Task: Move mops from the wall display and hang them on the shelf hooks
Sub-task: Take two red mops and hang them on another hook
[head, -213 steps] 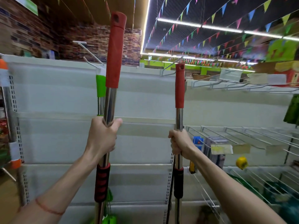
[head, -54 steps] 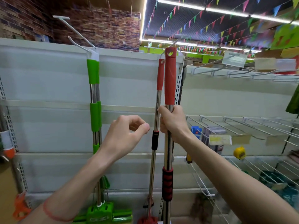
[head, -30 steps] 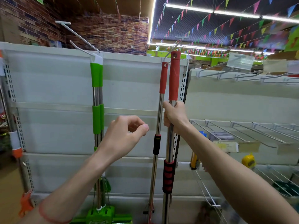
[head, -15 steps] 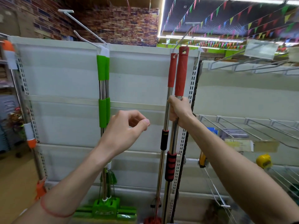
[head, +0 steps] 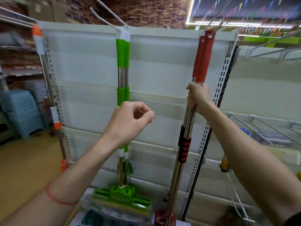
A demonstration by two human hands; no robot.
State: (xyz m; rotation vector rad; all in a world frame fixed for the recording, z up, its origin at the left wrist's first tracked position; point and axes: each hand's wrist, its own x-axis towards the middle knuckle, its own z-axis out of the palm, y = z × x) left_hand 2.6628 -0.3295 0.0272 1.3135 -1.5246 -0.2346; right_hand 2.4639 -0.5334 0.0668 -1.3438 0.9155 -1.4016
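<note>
Now red mop [head: 205, 54] on hook [head: 215, 28].

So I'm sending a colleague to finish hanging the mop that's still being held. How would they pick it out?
Face the white shelf back panel. Two green-handled mops hang left of centre, two red-handled ones at the right edge. It's the front red-handled mop, the only one the right hand grips, just below its red sleeve.
</note>
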